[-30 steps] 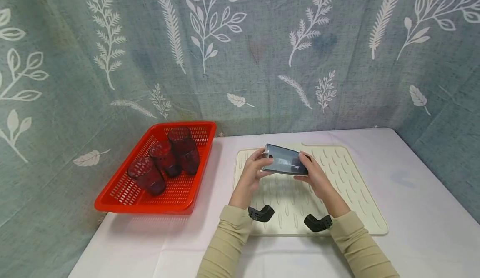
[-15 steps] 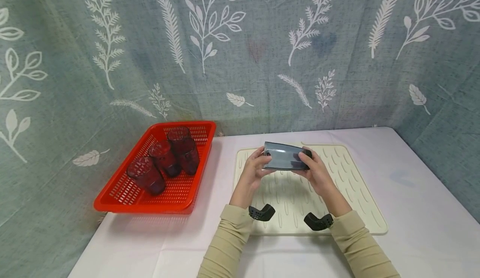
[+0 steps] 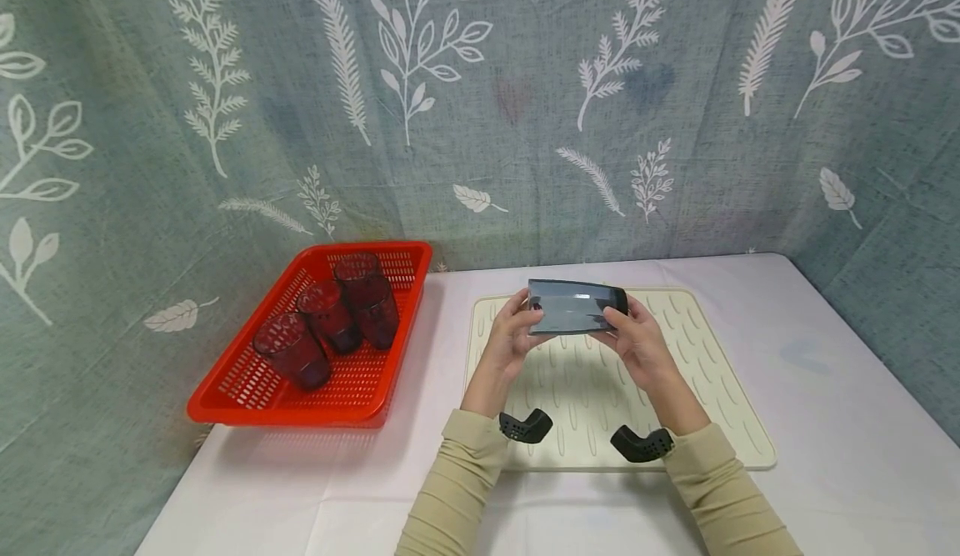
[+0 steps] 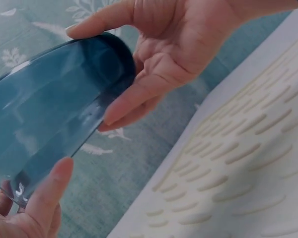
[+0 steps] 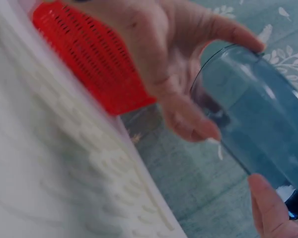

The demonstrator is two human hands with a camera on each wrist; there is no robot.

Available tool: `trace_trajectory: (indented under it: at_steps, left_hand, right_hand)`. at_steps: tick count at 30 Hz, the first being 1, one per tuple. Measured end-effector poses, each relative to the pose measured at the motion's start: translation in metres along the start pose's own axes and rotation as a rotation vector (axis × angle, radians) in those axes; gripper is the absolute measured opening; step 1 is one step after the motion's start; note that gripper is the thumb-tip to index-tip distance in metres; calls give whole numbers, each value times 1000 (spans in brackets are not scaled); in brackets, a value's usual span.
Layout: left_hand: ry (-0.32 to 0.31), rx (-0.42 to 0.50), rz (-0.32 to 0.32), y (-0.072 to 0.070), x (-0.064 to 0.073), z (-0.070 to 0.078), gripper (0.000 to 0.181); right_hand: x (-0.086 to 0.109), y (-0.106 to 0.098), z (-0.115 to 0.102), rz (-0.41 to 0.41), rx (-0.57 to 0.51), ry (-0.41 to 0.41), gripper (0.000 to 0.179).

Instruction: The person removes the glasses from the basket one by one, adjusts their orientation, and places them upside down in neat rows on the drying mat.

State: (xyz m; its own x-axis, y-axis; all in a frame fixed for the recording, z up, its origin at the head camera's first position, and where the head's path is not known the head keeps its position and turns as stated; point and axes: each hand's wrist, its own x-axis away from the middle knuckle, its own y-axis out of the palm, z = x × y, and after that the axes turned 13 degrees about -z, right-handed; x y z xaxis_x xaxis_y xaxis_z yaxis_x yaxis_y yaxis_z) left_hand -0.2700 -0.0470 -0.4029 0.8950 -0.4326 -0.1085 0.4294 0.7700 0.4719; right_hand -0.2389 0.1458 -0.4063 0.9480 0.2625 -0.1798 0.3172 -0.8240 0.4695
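Note:
A clear blue drinking glass (image 3: pixel 573 308) lies sideways in the air above the cream mat (image 3: pixel 577 423), gripped at both ends. My left hand (image 3: pixel 510 335) pinches its wide rim end, thumb on the near side. Around the narrower, darker base end curl the fingers of my right hand (image 3: pixel 637 339), its thumb on the wall. In the left wrist view the glass (image 4: pixel 49 99) looks see-through, with the right hand (image 4: pixel 164 54) at its base. The right wrist view has the left hand (image 5: pixel 169 74) at the rim.
On the left stands a red slotted basket (image 3: pixel 315 417) holding three glasses (image 3: pixel 292 352) that look purple against it. A white cloth (image 3: pixel 825 423) covers the table. Behind it hangs a green-grey curtain (image 3: pixel 525 64) with white leaf prints.
The glass has turned nearly level and risen slightly. My right hand has shifted a little to the right and its hold on the base end has changed; the left hand has barely moved.

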Motion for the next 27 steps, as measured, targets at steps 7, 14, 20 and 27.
trace_trajectory:
  at_steps: [7,14,20,27]
  left_hand:
    - [58,67,-18,3,-2,-6,56]
    - [125,49,-49,7,0,-13,61]
    - [168,21,-50,13,2,-18,63]
    - [152,-26,-75,17,4,-23,70]
  right_hand:
    - [1,3,-5,8,-165,-6,26]
    - [3,7,-7,47,-369,10,24]
    - [2,10,-9,64,-531,24,39]
    - [5,11,-16,55,-644,-3,28]
